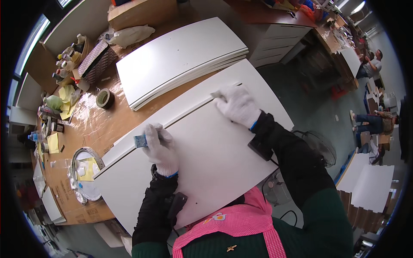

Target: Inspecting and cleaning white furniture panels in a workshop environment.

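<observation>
On the long, brown, film-covered bench (119,117), watch the large, white, flat rectangular panel (215,150), laid across the near right corner. Could tip or slide if leaned on hard at the near side; cannot see the support beneath. Could bump the white stacked flat panels (180,56), lying just behind toward the far edge, if pushed away from the body. Could snag glove fibres along the thin, dark, straight groove (189,112) if dragged fast. Resting the white-gloved right hand (238,105) at the groove, fingers bent and close together; cannot tell what shows greyish at the tips. Pinching, with the white-gloved left hand (160,144), the small, blue, rectangular block (140,141) near the groove's left part. Could scuff the white face if rubbed unevenly with the block, or drop it if gripped loosely.

Count one bench, one panel under the hands, one stack (several layers, too tight to number), one brown cardboard box (142,15) toward the far edge, one dark patterned box (98,62) near the left edge, two hands, one olive-brown tape roll (110,102) and one block. Cannot number the mixed plastic bottles (69,65) crowded along the left edge.
</observation>
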`<action>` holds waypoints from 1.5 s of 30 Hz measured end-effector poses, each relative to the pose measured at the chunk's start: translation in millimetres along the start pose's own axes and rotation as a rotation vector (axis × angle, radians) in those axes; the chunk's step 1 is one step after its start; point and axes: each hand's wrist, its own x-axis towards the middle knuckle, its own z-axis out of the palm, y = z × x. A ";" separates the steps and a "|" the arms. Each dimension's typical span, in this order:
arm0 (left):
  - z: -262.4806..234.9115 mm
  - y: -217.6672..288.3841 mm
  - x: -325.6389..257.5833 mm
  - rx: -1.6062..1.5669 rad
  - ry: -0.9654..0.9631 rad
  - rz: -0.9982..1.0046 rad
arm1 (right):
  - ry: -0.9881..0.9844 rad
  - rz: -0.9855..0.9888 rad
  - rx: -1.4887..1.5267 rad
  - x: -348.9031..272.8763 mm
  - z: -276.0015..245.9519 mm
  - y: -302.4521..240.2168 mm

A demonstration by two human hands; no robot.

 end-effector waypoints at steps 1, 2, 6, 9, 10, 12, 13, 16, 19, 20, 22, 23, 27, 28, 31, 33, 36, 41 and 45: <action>4.0 0.7 -1.5 0.008 -0.035 -0.014 | 0.119 0.059 -0.105 5.3 -7.0 22.8; 15.0 -0.3 -6.9 0.007 -0.084 -0.038 | 0.180 0.139 -0.417 9.0 -20.9 78.9; 8.1 6.6 -5.4 0.105 -0.175 -0.022 | 0.156 0.119 -0.475 13.4 -50.6 82.2; 4.9 15.1 -5.6 0.101 -0.239 -0.077 | 0.269 -0.097 -0.442 3.3 -5.3 25.9; -2.1 15.8 -2.6 0.140 -0.264 -0.093 | 0.262 -0.131 -0.418 4.3 10.4 7.6; -17.0 43.2 -8.4 0.085 -0.245 -0.235 | 0.182 -0.123 -0.592 3.7 25.7 -8.9; -41.0 66.8 -21.5 0.314 -0.371 0.050 | 0.183 -0.154 -0.594 2.2 32.5 -24.5; -149.9 131.5 -31.0 0.920 -0.425 0.754 | 0.153 -0.167 -0.591 -7.4 64.1 -61.1; -270.6 156.1 -34.7 1.231 -0.160 0.632 | 0.131 -0.283 -0.567 -9.4 114.0 -127.0; -295.8 157.4 -36.9 0.911 -0.156 0.127 | 0.125 -0.277 -0.579 -14.8 126.6 -152.1; -331.6 143.0 -48.3 0.547 -0.207 -0.204 | 0.116 -0.338 -0.458 -11.2 153.2 -212.6; -335.9 135.8 -52.8 0.516 -0.189 -0.136 | 0.084 -0.344 -0.393 -12.1 168.2 -241.1; -328.9 128.6 -50.4 0.270 -0.156 -0.120 | 0.016 -0.434 -0.210 -22.7 232.3 -339.5; -327.7 127.6 -49.4 0.178 -0.159 -0.172 | -0.021 -0.464 -0.168 -24.7 247.3 -360.9; -332.2 125.2 -53.0 0.203 -0.135 -0.215 | -0.311 -0.461 -0.128 -27.8 278.3 -426.8; -350.8 117.7 -55.1 0.279 -0.162 -0.151 | -0.530 -0.418 -0.130 -24.3 274.5 -437.6; -364.0 108.4 -44.0 0.243 -0.214 -0.090 | -0.066 -0.358 0.220 -11.8 233.2 -377.2; -355.7 114.9 -42.7 0.412 -0.272 0.008 | 0.192 0.034 -0.428 -2.0 121.4 -182.0; -351.3 105.4 -40.6 0.360 -0.276 0.066 | 0.219 -0.092 -0.629 -16.2 125.9 -148.0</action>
